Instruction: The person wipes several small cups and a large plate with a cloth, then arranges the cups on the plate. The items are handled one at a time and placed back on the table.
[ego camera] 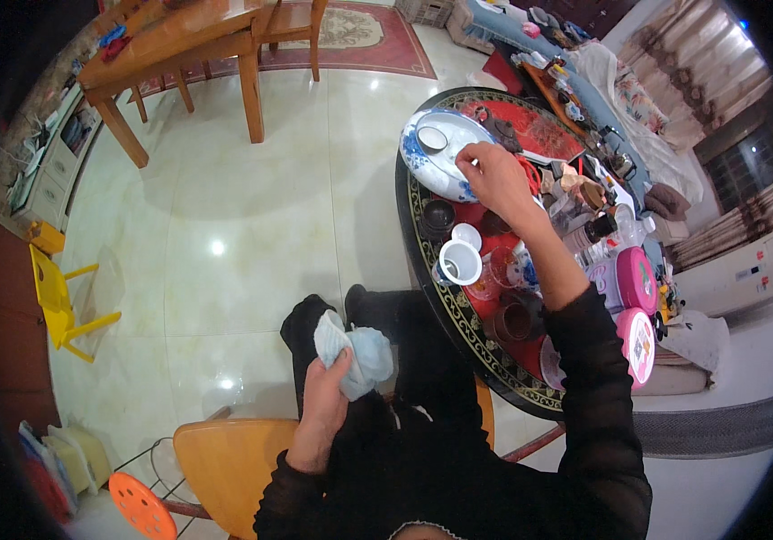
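In my left hand (pixel 322 398), above my lap, is a crumpled pale blue and white cloth (pixel 366 358), gripped between thumb and fingers. My right hand (pixel 494 175) reaches over the near rim of a blue-and-white porcelain tray (pixel 417 158) on the round table. Its thumb and fingertips are bent close together; whether something small is between them cannot be made out. A small white cup with a dark rim (pixel 432 140) stands in the tray, left of those fingertips. Behind the tray sits a dark brown teapot (pixel 502 131).
Crowding the black-rimmed table (pixel 454 324) are a white cup (pixel 460 262), a dark bowl (pixel 438 216), a brown cup (pixel 513 321), plastic bottles (pixel 629 226) and pink-lidded tubs (pixel 636 347). A wooden chair (pixel 238 466) and an orange stool (pixel 142 506) stand at lower left.
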